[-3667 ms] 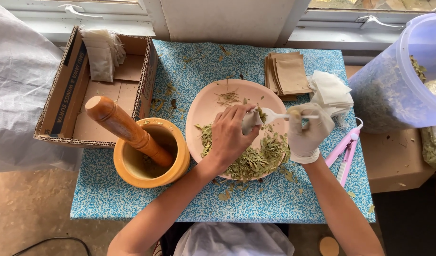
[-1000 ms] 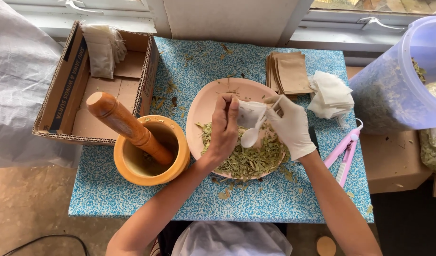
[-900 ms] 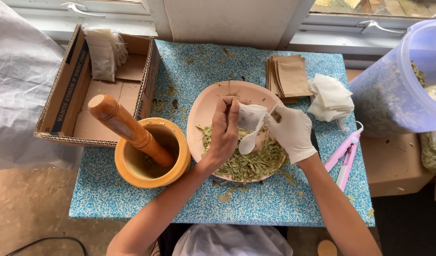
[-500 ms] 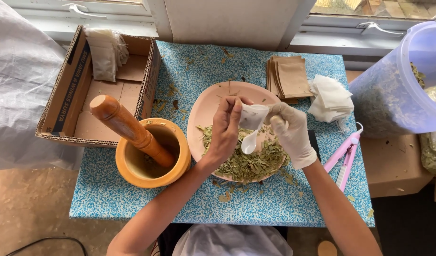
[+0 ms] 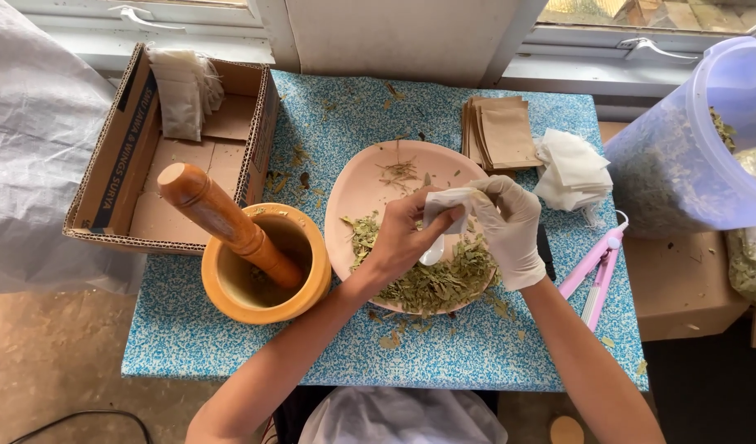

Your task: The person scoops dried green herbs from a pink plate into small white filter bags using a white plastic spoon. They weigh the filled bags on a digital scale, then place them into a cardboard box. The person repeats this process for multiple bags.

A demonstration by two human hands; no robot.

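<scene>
Fingers of both hands, left hand and right hand, pinching white sachet over pink plate, mortar just beside.

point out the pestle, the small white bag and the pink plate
pestle [image 5: 230, 222], head view, middle of the wooden shaft
small white bag [image 5: 444, 205], head view, upper fold
pink plate [image 5: 357, 193], head view, bare left side
</scene>
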